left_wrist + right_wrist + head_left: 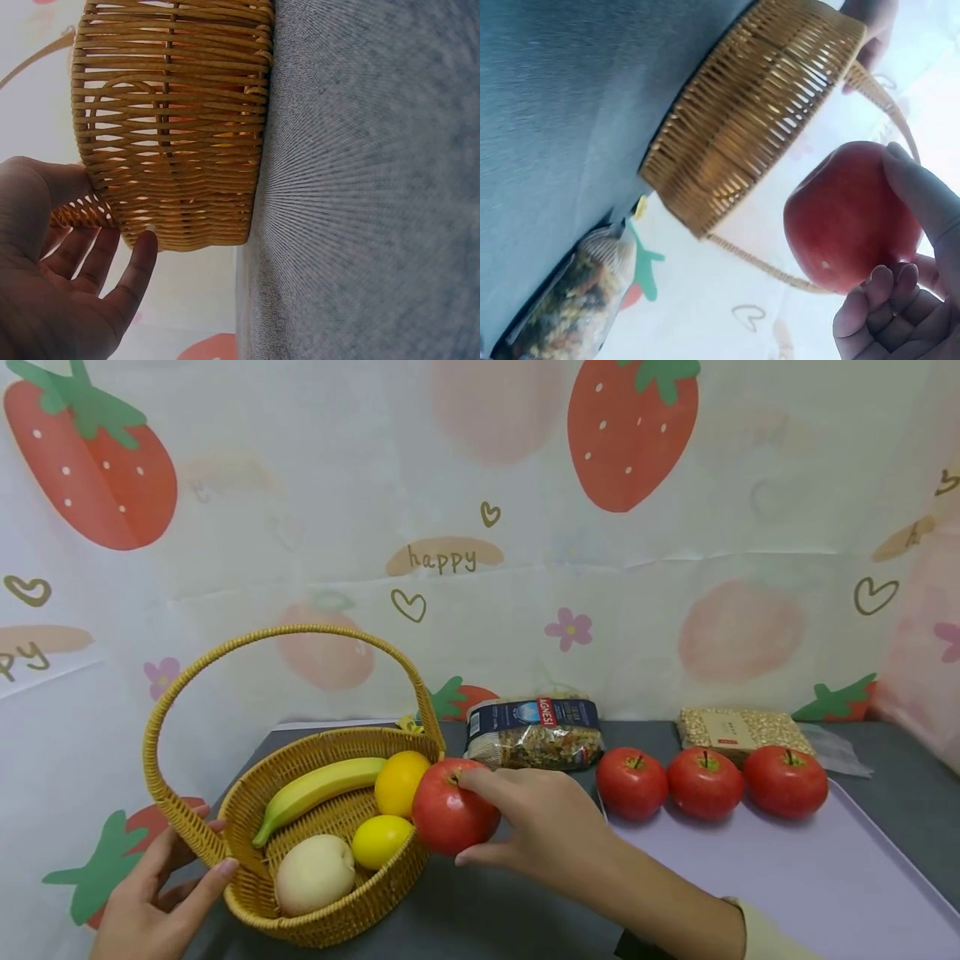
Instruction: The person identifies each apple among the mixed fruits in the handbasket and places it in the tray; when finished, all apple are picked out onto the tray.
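Note:
My right hand (551, 822) holds a red apple (452, 808) between thumb and fingers, at the right rim of the wicker basket (330, 931). From the right wrist view, the apple (851, 214) appears clear of the basket's wall. At the basket's left end, my left hand (161, 885) grips the rim by the foot of its tall handle, thumb in front and fingers behind. Inside lie a banana (318, 792), an orange (401, 783), a lemon (381, 841) and a pale round fruit (315, 874). The left wrist view shows the hand (82, 277) against the woven side.
Three more red apples (705, 783) stand in a row along the back of a pale lilac tray (847, 877) on the right. Behind are a bag of pasta (536, 732) and a clear pack of pale grains (742, 731). A printed cloth backdrop (480, 635) rises behind the grey table.

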Tool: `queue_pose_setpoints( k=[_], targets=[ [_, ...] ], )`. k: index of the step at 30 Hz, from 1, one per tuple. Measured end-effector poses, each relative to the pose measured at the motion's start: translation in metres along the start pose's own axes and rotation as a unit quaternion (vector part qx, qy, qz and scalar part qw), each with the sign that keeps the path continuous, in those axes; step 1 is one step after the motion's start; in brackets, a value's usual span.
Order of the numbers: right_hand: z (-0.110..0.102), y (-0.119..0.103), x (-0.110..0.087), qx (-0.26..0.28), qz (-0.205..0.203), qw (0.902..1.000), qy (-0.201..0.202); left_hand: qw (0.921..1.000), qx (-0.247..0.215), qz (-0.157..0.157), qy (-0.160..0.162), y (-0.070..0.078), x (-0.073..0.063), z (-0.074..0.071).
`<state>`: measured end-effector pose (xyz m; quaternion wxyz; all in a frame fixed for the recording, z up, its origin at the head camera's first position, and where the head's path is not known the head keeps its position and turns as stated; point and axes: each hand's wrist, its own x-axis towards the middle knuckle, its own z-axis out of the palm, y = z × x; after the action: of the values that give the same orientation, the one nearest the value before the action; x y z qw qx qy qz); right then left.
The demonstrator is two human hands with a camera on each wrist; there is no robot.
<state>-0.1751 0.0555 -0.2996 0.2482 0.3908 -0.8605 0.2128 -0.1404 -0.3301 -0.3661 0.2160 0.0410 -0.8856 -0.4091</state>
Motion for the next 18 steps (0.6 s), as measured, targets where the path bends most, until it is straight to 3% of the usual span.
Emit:
queue_pose_setpoints(
  k=[8,18],
  targets=[
    [-0.019,0.009,-0.024,-0.020,0.021,0.9995,0.014,1.0000,-0.002,0.007,0.000,0.001,0.001,0.000],
    [-0.039,0.024,-0.054,-0.032,0.038,0.9984,0.028,0.9999,0.000,-0.012,0.003,0.000,0.000,0.000]
  ],
)
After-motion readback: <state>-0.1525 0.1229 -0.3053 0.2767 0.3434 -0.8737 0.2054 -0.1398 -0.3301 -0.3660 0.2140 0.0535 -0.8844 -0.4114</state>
